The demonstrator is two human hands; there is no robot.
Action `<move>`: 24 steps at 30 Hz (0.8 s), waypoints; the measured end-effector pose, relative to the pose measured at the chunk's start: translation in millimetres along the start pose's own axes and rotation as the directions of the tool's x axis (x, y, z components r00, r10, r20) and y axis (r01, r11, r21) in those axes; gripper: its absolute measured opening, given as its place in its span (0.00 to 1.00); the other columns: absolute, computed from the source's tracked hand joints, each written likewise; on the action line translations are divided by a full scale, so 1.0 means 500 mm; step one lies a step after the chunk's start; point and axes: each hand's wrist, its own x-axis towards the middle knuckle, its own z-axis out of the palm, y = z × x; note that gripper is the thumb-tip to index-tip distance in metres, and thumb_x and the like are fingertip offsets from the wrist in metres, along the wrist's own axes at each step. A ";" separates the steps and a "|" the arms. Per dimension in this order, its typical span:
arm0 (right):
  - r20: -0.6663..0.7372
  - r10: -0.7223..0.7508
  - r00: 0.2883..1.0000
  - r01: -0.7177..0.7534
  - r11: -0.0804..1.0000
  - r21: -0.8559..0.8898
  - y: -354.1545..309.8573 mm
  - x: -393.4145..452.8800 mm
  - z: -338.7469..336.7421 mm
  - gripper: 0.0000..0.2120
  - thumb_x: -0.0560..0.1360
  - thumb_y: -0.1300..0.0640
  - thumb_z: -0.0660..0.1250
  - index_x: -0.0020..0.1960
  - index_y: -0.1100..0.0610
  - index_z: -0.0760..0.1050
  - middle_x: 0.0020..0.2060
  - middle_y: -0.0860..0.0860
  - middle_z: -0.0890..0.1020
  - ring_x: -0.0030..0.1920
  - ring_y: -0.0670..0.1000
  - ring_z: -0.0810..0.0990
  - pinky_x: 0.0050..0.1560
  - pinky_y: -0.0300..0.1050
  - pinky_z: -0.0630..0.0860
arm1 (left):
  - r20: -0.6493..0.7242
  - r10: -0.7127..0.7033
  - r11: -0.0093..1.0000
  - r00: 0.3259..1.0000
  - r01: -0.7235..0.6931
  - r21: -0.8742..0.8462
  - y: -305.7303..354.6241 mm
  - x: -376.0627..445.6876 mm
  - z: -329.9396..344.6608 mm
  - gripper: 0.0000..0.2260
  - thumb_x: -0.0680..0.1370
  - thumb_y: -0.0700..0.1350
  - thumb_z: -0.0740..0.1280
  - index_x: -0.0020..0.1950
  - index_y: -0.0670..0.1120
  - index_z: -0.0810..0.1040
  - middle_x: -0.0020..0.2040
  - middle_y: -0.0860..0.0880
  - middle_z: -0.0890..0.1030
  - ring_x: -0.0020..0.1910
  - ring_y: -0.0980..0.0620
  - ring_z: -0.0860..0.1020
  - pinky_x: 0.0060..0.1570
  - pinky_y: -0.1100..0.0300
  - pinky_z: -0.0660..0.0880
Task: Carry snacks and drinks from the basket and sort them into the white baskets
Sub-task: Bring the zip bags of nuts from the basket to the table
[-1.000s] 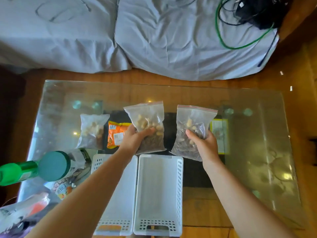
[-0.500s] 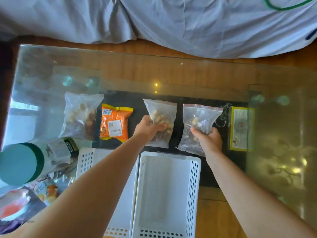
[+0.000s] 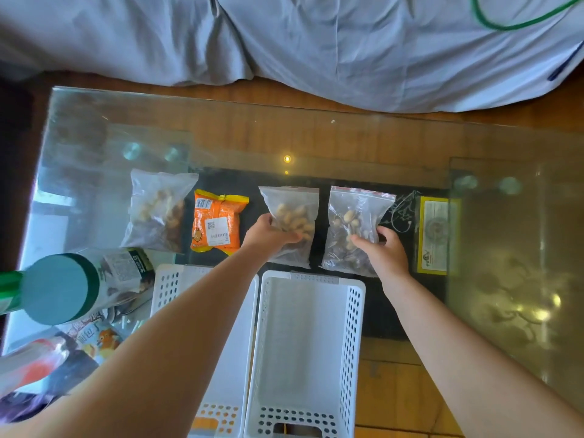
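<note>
Left hand [image 3: 271, 235] grips one nut bag [image 3: 292, 222]; right hand [image 3: 384, 252] grips another (zip-top) bag [image 3: 354, 229].

Both clear nut bags [image 3: 292, 226] [image 3: 354, 229] now lower, seemingly on the glass table [image 3: 316, 143], hands [image 3: 271, 237] [image 3: 384, 252] atop.

This looks like a home living room. A glass coffee table [image 3: 347, 137] stands on a wooden floor [image 3: 395, 374], close to a sofa under a rumpled grey cover [image 3: 316, 42].

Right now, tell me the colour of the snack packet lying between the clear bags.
Orange snack packet, with a white label; head view.
</note>
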 end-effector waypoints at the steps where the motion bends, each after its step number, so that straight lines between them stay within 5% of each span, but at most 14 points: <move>1: 0.021 -0.005 1.000 0.004 1.000 0.011 -0.011 -0.018 -0.011 0.30 0.70 0.50 0.71 0.68 0.54 0.66 0.62 0.54 0.76 0.57 0.52 0.76 0.45 0.39 0.70 | -0.003 -0.001 1.000 1.000 0.000 -0.020 0.006 -0.021 -0.007 0.29 0.70 0.47 0.74 0.67 0.45 0.67 0.57 0.47 0.76 0.54 0.47 0.75 0.56 0.52 0.75; 8: 0.105 -0.006 0.994 0.009 1.000 -0.030 -0.062 -0.146 -0.059 0.28 0.73 0.54 0.69 0.71 0.54 0.64 0.68 0.56 0.70 0.66 0.56 0.71 0.58 0.46 0.68 | 0.010 0.035 0.985 0.999 -0.033 -0.170 0.018 -0.164 -0.033 0.30 0.74 0.44 0.70 0.73 0.44 0.63 0.68 0.44 0.72 0.64 0.44 0.72 0.59 0.53 0.69; 11: 0.189 0.011 0.982 -0.011 1.000 -0.003 -0.089 -0.235 -0.074 0.23 0.74 0.57 0.67 0.68 0.56 0.68 0.63 0.57 0.75 0.60 0.55 0.75 0.62 0.51 0.71 | 0.042 0.006 0.955 0.999 0.006 -0.295 -0.006 -0.272 -0.056 0.22 0.75 0.41 0.68 0.69 0.43 0.69 0.59 0.43 0.77 0.54 0.48 0.76 0.46 0.58 0.72; 14: 0.254 0.041 0.966 -0.037 0.999 -0.023 -0.102 -0.330 -0.071 0.14 0.75 0.59 0.65 0.61 0.56 0.73 0.52 0.55 0.80 0.48 0.51 0.79 0.56 0.51 0.75 | 0.058 -0.032 0.903 0.998 0.054 -0.427 -0.059 -0.386 -0.085 0.14 0.76 0.39 0.65 0.62 0.44 0.74 0.42 0.49 0.80 0.39 0.54 0.77 0.37 0.62 0.68; 24: 0.491 0.087 0.867 0.098 0.935 -0.340 -0.072 -0.583 0.021 0.05 0.76 0.61 0.62 0.45 0.53 0.75 0.28 0.52 0.73 0.27 0.49 0.72 0.21 0.34 0.68 | -0.161 -0.366 0.516 0.916 0.055 -0.855 -0.395 -0.710 -0.116 0.05 0.78 0.42 0.62 0.47 0.48 0.77 0.32 0.49 0.75 0.24 0.57 0.70 0.29 0.65 0.63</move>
